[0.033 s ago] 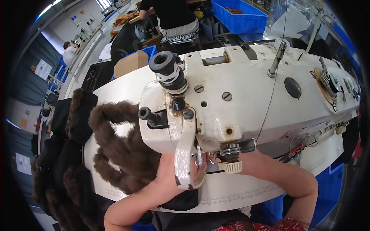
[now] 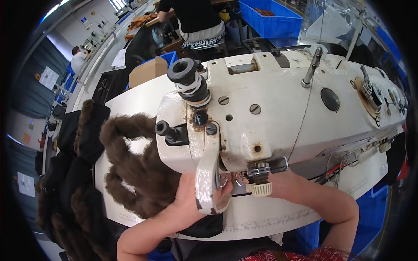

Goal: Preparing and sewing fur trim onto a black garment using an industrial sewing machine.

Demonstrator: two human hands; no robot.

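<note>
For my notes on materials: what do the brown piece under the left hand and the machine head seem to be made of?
Brown piece: probably fur or faux fur, shaggy matte pile. Machine head: likely painted metal, cream glossy coat chipped, with rust spots.

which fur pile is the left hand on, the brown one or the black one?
The brown fur on the white table, beside the sewing machine head. The left hand presses its edge; the black fur lies farther left, untouched.

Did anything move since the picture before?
Nothing visibly changed. The left hand rests on the brown fur under the sewing machine, and the right hand is mostly hidden behind the machine head.
</note>
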